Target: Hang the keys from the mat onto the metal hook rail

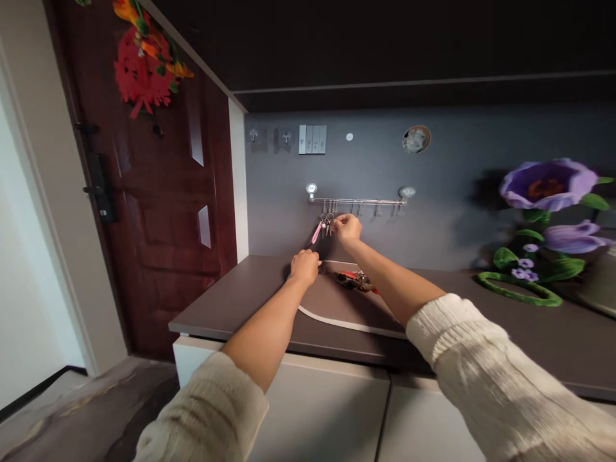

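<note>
My right hand point(349, 229) is raised to a clear hook rail point(359, 202) on the grey wall. Its thumb and fingers pinch at the edge of a bunch of keys point(329, 224) hanging from the left hooks. A pink strip-like tag point(316, 233) dangles beside those keys. Lower down, my left hand point(305, 267) is closed just above the counter; a thin dark thing shows near its fingers, too indistinct to name. Between my forearms, a jumble of red and dark small items point(355, 280) lies on a pale-rimmed mat or tray point(337, 323).
A purple artificial flower point(548, 186) with a green base stands on the right of the counter point(231, 298). White cabinet doors point(332, 404) are below it. Overhead hangs a dark cabinet point(409, 45). The dark red door point(163, 218) is at left.
</note>
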{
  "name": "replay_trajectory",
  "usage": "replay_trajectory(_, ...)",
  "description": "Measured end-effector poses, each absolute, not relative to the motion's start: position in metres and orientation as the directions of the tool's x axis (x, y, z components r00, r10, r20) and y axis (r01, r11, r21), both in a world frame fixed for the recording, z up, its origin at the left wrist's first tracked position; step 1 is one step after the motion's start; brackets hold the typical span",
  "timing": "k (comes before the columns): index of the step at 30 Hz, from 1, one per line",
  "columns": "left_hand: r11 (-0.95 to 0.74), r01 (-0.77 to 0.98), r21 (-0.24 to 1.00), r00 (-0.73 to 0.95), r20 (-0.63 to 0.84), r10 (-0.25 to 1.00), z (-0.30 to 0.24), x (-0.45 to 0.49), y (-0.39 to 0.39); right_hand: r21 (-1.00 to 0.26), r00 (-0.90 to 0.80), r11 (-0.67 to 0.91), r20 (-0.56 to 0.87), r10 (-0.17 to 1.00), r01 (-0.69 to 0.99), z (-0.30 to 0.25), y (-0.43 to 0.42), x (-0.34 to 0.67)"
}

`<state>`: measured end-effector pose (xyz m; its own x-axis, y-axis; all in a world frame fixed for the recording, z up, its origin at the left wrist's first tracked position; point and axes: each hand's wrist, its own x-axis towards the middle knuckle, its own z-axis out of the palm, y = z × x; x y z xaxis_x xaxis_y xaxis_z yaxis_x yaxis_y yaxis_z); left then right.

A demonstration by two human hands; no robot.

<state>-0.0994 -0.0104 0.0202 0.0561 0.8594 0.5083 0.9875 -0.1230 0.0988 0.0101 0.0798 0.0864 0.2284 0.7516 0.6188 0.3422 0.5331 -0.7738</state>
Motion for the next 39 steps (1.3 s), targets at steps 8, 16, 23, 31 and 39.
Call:
replay_trajectory(8,-0.171,0.982,0.079,0.121,0.433,0.893,0.016,-0.101,-0.009,-0.807,0.058,0.530,0.561,0.826,0.261,0.061,0.048,0.030)
replay_trajectory(16,-0.172,0.976,0.137,0.105,0.395,0.913,0.012,-0.094,0.000,-0.650,-0.089,0.515,0.571,0.816,0.558,0.033,0.028,0.065)
replay_trajectory(23,-0.164,0.970,0.179,0.083,0.386,0.919,0.013,-0.092,0.007,-0.453,-0.191,0.516,0.588,0.786,0.727,0.035,0.024,0.071)
replay_trajectory(31,-0.201,0.966,0.166,0.108,0.448,0.887,0.014,-0.092,0.010,-0.350,-0.287,0.535,0.560,0.778,0.769,0.031,0.020,0.065)
replay_trajectory(39,-0.266,0.952,0.150,0.145,0.546,0.825,0.021,-0.092,0.003,-0.292,-0.326,0.530,0.531,0.782,0.796,0.028,0.011,0.056)
